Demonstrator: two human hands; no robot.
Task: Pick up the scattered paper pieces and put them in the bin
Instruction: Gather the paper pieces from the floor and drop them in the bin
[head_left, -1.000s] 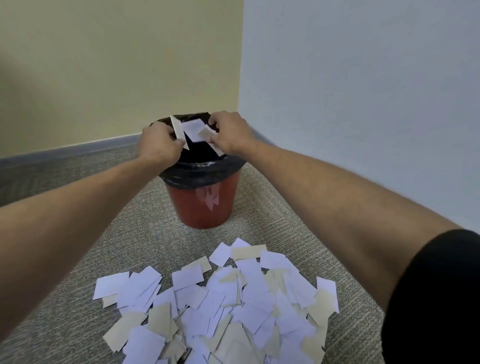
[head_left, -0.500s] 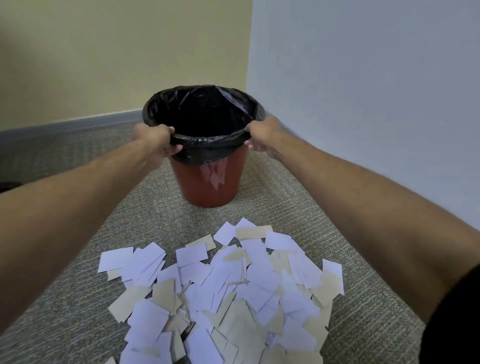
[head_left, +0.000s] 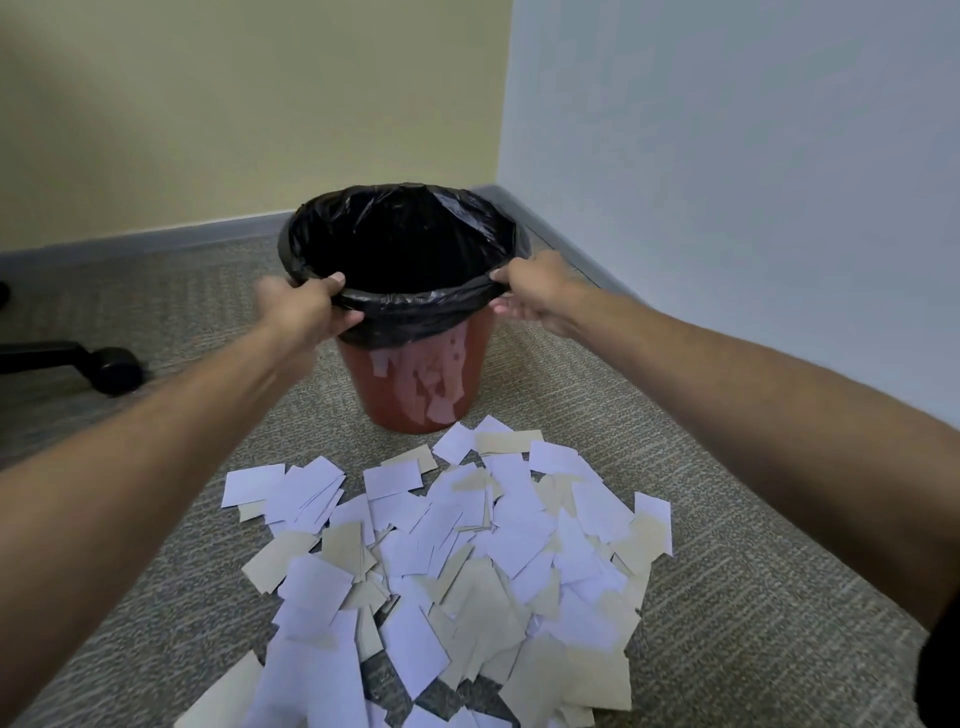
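fingers of left hand (head_left: 306, 306) and right hand (head_left: 535, 296) pinch the black liner (head_left: 410, 306) at the near rim of the bin (head_left: 426, 384). paper pieces (head_left: 457, 551) lie scattered on the carpet (head_left: 727, 519), nearer than the bin, about equally near both hands.

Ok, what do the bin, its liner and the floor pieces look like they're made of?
Bin: looks like hard red plastic, smooth and glossy, since the pale pieces reflect in its side. Liner: thin black plastic film, shiny and wrinkled, bunching where the left hand and right hand grip it. Paper pieces: flat matte sheets, white and tan; the tan ones may be thin card.
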